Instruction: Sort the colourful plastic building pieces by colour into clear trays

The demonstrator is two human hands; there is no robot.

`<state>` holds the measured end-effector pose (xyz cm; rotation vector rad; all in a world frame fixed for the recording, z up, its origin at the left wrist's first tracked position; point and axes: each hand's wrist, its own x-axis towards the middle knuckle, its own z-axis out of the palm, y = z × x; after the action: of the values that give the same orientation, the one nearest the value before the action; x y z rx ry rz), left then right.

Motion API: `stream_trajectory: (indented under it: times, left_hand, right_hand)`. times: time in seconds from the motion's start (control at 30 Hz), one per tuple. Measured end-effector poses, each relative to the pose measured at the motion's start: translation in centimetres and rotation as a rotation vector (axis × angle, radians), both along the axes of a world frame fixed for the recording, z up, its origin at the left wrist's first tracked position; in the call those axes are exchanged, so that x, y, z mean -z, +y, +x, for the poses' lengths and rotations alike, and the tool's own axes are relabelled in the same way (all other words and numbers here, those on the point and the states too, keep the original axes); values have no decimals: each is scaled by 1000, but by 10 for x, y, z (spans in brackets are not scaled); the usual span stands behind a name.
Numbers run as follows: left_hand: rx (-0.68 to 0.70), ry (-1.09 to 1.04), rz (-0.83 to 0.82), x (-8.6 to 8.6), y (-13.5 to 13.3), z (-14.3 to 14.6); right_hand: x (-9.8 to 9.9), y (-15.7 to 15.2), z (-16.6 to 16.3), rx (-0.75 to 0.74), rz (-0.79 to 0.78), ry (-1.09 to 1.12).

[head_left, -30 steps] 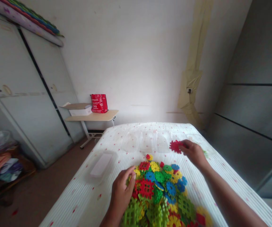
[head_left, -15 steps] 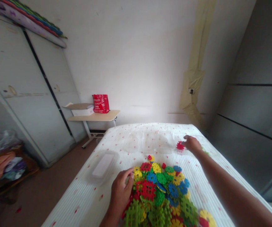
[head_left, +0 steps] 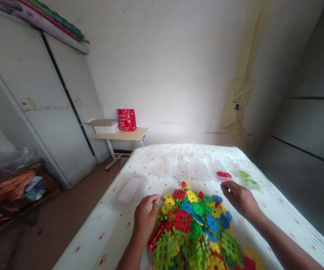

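Fingers: my left hand (head_left: pixel 145 217) curled loosely on the pile (head_left: pixel 195 228), gripping nothing I could see; right hand (head_left: pixel 240 198) open, empty. Risk: stray nudge scatters pieces.

A single head-worn camera looks forward and down along a bed (head_left: pixel 178 161), close above the left hand (head_left: pixel 145 217) and right hand (head_left: pixel 242 198) at the lower edge of the frame. Beyond the hands it faces the far wall (head_left: pixel 164 75). The wide lens bends the room's edges, and no second view overlaps it.
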<state>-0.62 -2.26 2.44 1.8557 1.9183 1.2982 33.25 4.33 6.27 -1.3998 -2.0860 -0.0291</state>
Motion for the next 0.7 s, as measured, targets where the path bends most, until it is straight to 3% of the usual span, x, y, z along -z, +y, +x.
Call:
stream_trajectory:
  times: [0.23,0.47,0.7]
  left_hand:
    - [91,119,-19,3,8,10]
    - [127,265,-197,2,17,18]
    - [108,190,-132,5,17,19]
  right_hand:
    - [37,-16,4,-14,-158,89]
    - [44,-11,3,-6,-224,119]
    - [51,-10,6,10,-228,97]
